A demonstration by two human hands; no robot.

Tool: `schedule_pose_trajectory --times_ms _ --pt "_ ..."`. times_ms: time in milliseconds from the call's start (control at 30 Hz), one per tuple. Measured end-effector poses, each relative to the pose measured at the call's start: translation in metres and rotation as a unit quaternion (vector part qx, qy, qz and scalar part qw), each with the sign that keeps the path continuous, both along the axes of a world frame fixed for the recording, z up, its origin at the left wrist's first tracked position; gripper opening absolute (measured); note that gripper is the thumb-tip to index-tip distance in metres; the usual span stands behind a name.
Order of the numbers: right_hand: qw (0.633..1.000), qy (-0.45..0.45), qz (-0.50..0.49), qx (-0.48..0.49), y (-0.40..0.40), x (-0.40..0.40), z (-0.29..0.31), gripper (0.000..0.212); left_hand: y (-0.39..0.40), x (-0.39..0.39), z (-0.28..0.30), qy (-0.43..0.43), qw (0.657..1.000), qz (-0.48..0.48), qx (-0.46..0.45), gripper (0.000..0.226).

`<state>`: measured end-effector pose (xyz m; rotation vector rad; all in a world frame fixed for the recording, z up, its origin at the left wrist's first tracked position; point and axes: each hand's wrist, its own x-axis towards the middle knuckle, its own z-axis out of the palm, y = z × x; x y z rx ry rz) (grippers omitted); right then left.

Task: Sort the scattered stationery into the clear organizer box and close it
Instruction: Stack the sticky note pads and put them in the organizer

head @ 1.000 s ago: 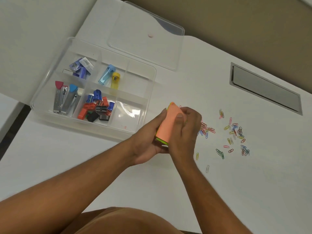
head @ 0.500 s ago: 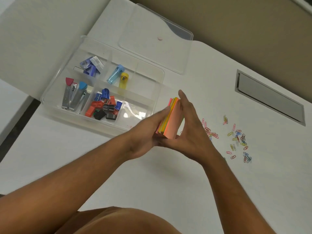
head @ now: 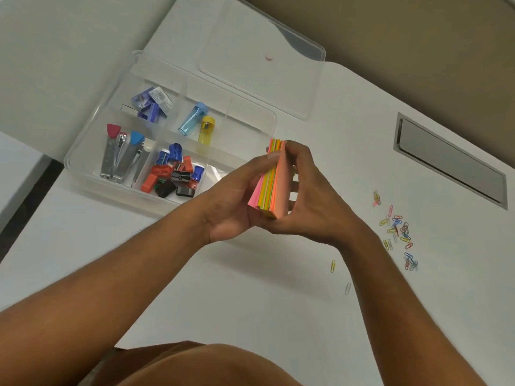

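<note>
A stack of sticky notes (head: 274, 185), orange, yellow and pink, stands on edge above the white table, pressed between both hands. My left hand (head: 231, 201) grips its left face and my right hand (head: 315, 201) its right face. Just left of the hands lies the clear organizer box (head: 92, 135), open, holding staple boxes (head: 152, 103), nail clippers (head: 119, 156), sharpeners (head: 174, 172) and two tube sharpeners (head: 198, 123). Its clear lid (head: 264, 51) lies flat behind it. Coloured paper clips (head: 397, 227) are scattered on the table to the right.
A grey metal cable slot (head: 451, 160) is set into the table at the far right. The table's left edge drops to a dark gap (head: 28, 188) beside the box. Two stray clips (head: 333, 266) lie near my right forearm.
The hands have turned the sticky-note stack from lying slanted to upright on edge and squared it. My right hand's fingers have curled around its far side.
</note>
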<state>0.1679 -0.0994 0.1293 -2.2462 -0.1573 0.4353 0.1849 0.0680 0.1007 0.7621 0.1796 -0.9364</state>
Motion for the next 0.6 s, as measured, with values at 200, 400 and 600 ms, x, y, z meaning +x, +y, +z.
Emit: schedule_pose_trajectory --times_ms 200,400,600 --pt "0.999 0.013 0.025 -0.017 0.004 0.019 -0.008 0.109 0.011 0.016 -0.004 -0.006 0.999 -0.017 0.03 0.046" --pt "0.99 -0.054 -0.008 -0.13 0.015 0.077 -0.019 0.111 0.019 0.036 -0.025 -0.092 0.947 0.158 0.264 0.033" --pt "0.954 0.001 0.095 -0.284 0.031 0.128 -0.035 0.108 0.041 0.031 -0.048 -0.313 0.774 0.181 0.52 0.03"
